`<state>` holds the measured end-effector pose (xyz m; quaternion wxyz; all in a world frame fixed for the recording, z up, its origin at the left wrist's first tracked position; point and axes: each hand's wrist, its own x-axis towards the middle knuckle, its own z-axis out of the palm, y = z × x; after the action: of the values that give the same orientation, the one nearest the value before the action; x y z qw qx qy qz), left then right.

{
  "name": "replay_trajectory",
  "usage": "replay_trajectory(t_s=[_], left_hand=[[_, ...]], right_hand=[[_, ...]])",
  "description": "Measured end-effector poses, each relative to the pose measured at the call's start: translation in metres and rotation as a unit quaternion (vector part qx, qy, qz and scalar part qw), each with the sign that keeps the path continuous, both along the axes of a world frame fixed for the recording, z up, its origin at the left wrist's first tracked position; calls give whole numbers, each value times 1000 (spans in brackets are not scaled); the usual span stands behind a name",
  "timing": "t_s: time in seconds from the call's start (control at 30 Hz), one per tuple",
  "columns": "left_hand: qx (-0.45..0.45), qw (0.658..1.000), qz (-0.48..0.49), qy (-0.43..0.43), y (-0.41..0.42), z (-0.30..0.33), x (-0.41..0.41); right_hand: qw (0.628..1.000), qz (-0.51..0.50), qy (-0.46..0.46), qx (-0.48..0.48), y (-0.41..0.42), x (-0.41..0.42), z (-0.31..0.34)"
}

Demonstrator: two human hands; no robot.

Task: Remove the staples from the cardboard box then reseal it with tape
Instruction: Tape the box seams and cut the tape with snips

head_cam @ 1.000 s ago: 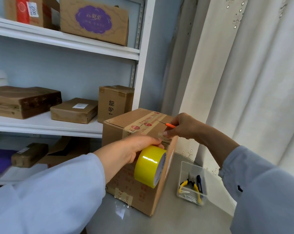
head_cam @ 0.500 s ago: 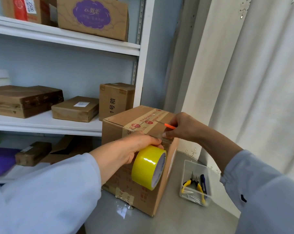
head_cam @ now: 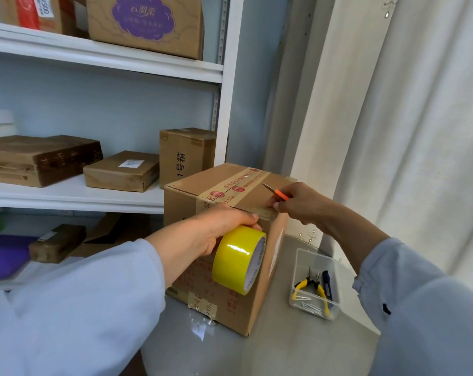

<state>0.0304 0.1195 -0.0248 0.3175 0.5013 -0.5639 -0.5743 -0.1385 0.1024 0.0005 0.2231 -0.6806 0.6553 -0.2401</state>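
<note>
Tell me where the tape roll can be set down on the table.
Bare grey table lies in front of the cardboard box, and between it and the clear tray. The tray holds pliers and nails; behind it the curtain closes in.

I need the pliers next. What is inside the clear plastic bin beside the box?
The clear plastic bin holds yellow-handled pliers, a dark blue tool and loose metal pins. The blue tool's lower end is hidden, so I cannot tell what it is.
</note>
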Motion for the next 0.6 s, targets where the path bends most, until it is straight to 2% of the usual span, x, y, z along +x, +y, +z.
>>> replay_trajectory(t_s=[0.1,0.2,0.3,0.37,0.5,0.6], left_hand=[[4,1000,0,11,0,0,0],[6,1000,-1,16,0,-1,-1],[-1,1000,-3,8,-2,-2,0],[-4,1000,-5,2,-3,-3,1],[-17,1000,-1,3,-7,-7,2],[-14,1000,-4,-5,-7,-10,0]], right_hand=[[1000,5,-12,-5,-3,10,3],[995,-41,79,-40,-21,9,-11],[988,-96,109,-52,-25,11,-13],[994,-68,74,-35,-20,9,-7],[994,-8,-51,96,8,2,2],[993,-25,-103,49,14,-2,0]])
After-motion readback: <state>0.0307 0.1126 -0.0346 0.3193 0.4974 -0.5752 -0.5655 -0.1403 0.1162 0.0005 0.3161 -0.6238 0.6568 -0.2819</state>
